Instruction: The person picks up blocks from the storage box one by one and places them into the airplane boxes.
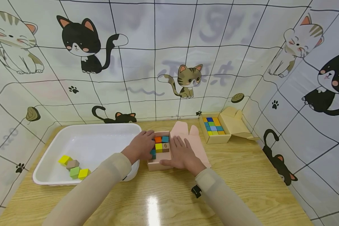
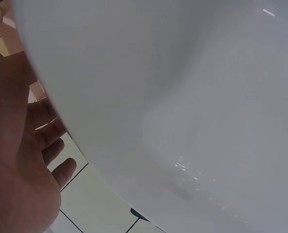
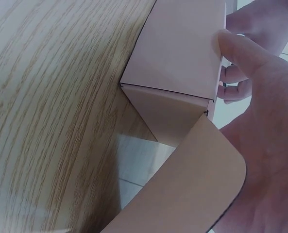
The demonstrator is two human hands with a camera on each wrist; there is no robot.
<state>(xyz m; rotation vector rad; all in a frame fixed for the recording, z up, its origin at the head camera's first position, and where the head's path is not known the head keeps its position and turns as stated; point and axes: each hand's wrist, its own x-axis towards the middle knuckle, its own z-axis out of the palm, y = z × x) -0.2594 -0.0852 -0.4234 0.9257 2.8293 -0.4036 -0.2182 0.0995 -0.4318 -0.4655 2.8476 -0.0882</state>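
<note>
A small pink cardboard box (image 1: 160, 164) stands on the table with its lid (image 1: 196, 147) folded open to the right. Inside lie coloured cubes, among them an orange cube (image 1: 158, 140), a yellow cube (image 1: 158, 147) and a wooden cube marked 6 (image 1: 165, 147). My left hand (image 1: 141, 146) reaches over the box's left side, its fingers loosely bent in the left wrist view and partly hidden by the tub. My right hand (image 1: 182, 153) lies along the right side with straight fingers. Its thumb (image 3: 238, 48) touches the top edge of the front wall.
A white tub (image 1: 87, 127) to the left holds yellow, green and wooden cubes (image 1: 72, 164); its right rim is close beside my left hand. At the back right stands a cream box (image 1: 218, 139) of coloured cubes with its lid open. Cat-print curtains surround the table (image 1: 164, 201).
</note>
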